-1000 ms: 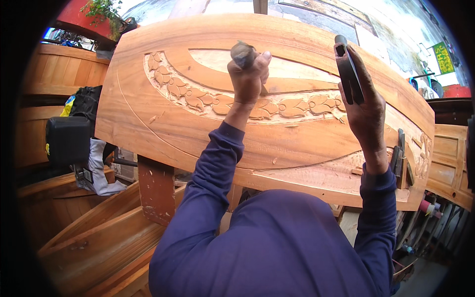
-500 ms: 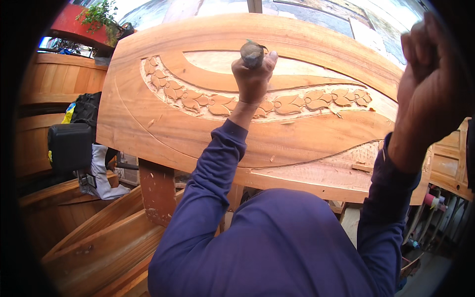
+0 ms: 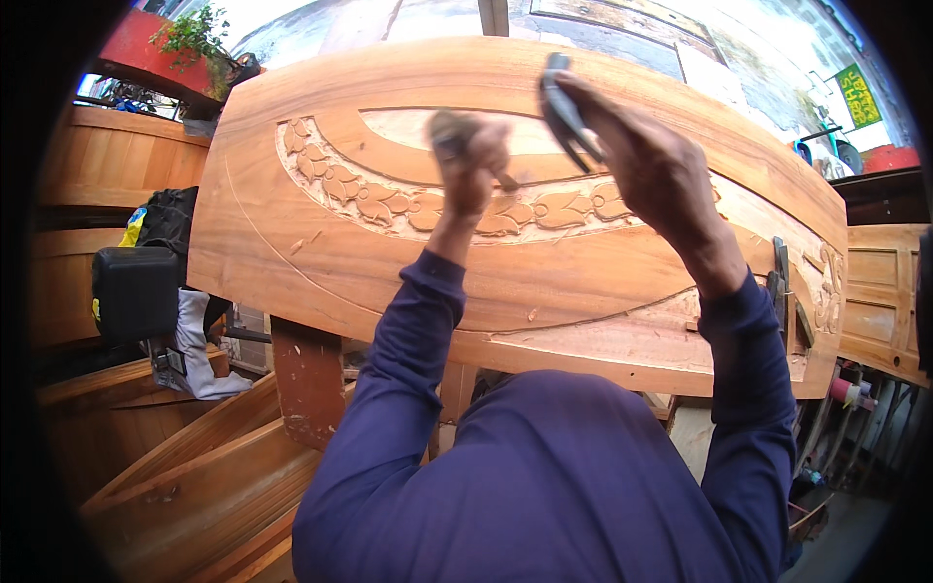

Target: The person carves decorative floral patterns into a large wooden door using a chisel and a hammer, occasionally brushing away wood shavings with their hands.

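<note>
A large wooden panel [image 3: 389, 282] lies in front of me, carved with a curved band of leaves and flowers [image 3: 564, 210]. My left hand [image 3: 472, 180] is closed around a chisel [image 3: 450, 136], blurred by motion. The chisel's thick, worn handle end points up, and its short blade shows just past my fingers, over the carved band. To the right, my right hand [image 3: 661, 170] grips a claw hammer [image 3: 564, 112] raised above the panel. The grey metal head shows its claw, while my fingers mostly hide the handle. Hammer and chisel are apart in this view.
Several dark, narrow tools [image 3: 780, 277] lie on the panel's right part, near another carved patch [image 3: 828, 291]. Small wood chips [image 3: 306, 241] are scattered about. A black case [image 3: 136, 291] stands left, above stacked wooden pieces [image 3: 194, 466]. A potted plant [image 3: 194, 37] is far left.
My right hand has swung down and left from the upper right, bringing the hammer head into view. My left hand has shifted slightly left with the chisel, now tilted.
</note>
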Action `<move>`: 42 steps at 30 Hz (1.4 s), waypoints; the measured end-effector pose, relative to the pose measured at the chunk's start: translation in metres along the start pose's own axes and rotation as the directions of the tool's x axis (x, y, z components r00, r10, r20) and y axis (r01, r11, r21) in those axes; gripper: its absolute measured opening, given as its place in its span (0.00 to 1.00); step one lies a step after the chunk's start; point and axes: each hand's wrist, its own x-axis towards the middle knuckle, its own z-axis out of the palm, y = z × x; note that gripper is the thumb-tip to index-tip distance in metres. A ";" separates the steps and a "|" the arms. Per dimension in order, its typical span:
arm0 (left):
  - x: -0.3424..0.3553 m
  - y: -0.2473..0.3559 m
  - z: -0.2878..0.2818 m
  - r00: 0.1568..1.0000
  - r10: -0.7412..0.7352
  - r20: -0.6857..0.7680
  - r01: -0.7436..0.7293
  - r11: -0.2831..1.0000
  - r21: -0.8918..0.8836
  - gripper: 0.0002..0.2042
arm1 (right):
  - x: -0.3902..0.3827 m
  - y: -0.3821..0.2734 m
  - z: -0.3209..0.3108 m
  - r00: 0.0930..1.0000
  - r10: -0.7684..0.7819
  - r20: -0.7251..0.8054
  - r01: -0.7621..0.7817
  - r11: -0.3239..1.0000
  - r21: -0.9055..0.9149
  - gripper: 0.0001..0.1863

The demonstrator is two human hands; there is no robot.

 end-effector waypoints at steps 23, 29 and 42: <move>0.006 -0.004 0.037 0.992 -0.041 -0.121 0.059 0.988 0.145 0.14 | 0.012 0.036 -0.121 0.849 0.030 -0.527 -0.091 0.992 -0.089 0.27; 0.009 -0.023 0.044 0.992 0.094 -0.082 -0.082 0.987 0.141 0.16 | 0.028 0.000 -0.003 0.967 -0.201 -0.156 0.138 0.929 -0.344 0.28; -0.004 -0.009 -0.007 0.999 0.036 0.021 -0.030 0.979 -0.203 0.14 | -0.039 -0.003 -0.016 0.960 0.165 -0.226 -0.092 0.949 0.302 0.37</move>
